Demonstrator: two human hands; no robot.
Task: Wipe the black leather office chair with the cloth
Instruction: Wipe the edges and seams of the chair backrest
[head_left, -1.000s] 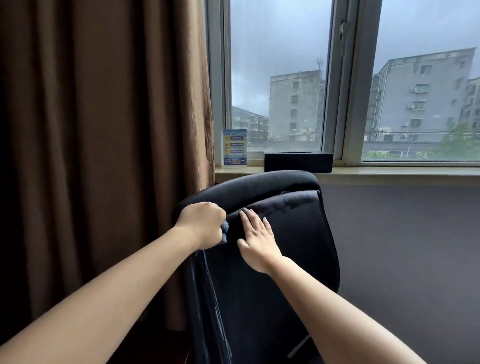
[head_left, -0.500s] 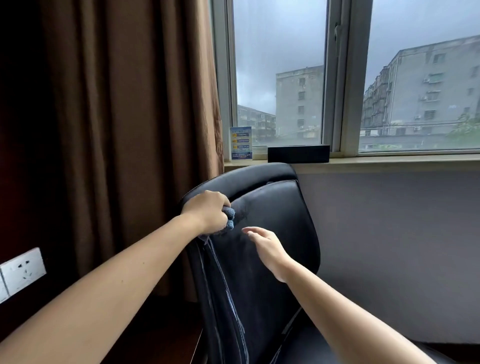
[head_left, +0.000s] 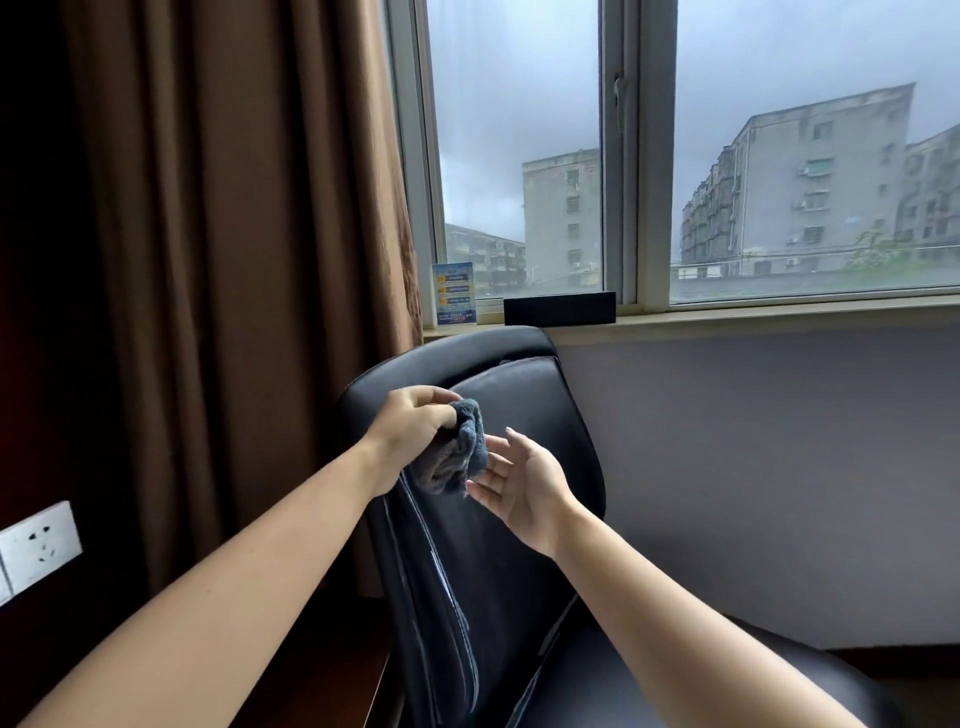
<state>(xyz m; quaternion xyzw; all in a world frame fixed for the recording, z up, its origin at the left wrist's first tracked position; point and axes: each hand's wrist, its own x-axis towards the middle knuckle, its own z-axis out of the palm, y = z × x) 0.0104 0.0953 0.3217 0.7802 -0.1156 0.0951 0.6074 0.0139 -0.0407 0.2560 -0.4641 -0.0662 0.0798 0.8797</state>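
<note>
Head view, looking down over both bare forearms at the black leather office chair (head_left: 524, 545). Chair is the landmark: its backrest stands upright in the middle of the frame, seat pad running off toward the lower right corner. Left hand (head_left: 410, 428) sits in front of the upper left part of the backrest, fingers curled closed around a bunched grey-blue cloth (head_left: 457, 454). Cloth hangs down from that fist, in front of the backrest's left edge; cannot tell whether it touches the leather. Right hand (head_left: 519, 480) is just right of the cloth, palm turned up and toward it, fingers spread wide, holding nothing. Its fingertips (head_left: 483, 486) reach the cloth's lower right edge, touching or nearly so, hard to say which. Right hand is also in front of the backrest, contact with leather not clear.

Behind the chair's top edge: a windowsill (head_left: 779, 314) with a flat black box (head_left: 560, 307) just above the headrest, and a small blue printed card (head_left: 454, 293) standing left of that box. Window (head_left: 618, 156) above the sill shows grey apartment blocks and overcast sky. Brown curtain (head_left: 249, 234) hangs left of the chair, close beside the backrest. White wall socket (head_left: 39, 545) far left of the chair, low on a dark panel. Grey wall right of the backrest, under the sill.
</note>
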